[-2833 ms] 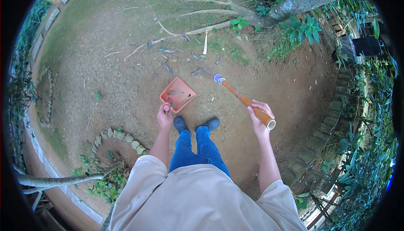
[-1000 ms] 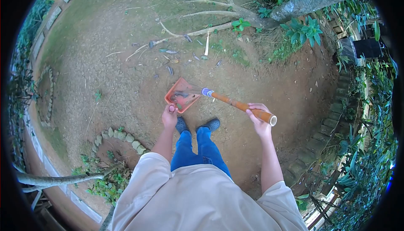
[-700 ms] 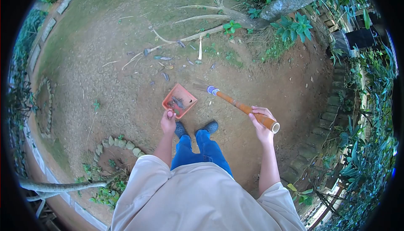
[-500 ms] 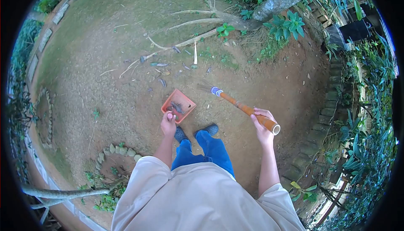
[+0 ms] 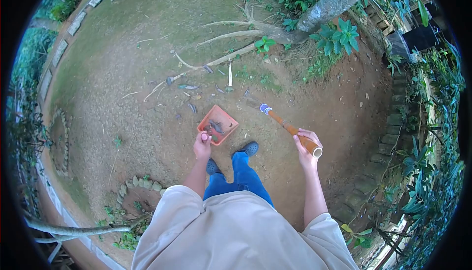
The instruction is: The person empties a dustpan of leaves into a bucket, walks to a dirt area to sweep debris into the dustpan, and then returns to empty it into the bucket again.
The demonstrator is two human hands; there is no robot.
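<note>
My left hand [image 5: 202,148] is closed round the handle of an orange-red dustpan [image 5: 229,120]. Some dark dry leaves [image 5: 215,126] lie inside the pan, whose open side faces away from me. In my right hand [image 5: 308,153] is a broom [image 5: 286,125] with a thick bamboo-like handle, a blue-and-white binding and thin dark bristles. The bristles point up and left, toward the ground to the right of the pan and apart from it. Beyond the pan, several fallen leaves [image 5: 192,108] are scattered on the soil.
A tree trunk [image 5: 339,2] rises at the upper right, its roots [image 5: 236,35] spreading left across the ground. A stone edging [image 5: 140,183] curves at the lower left. Stone steps or blocks [image 5: 388,137] and dense plants [image 5: 425,171] line the right side.
The dustpan and left hand have shifted slightly right in view. The broom's bristle end has moved a little right, and my right foot has stepped slightly forward. Both hands keep their hold.
</note>
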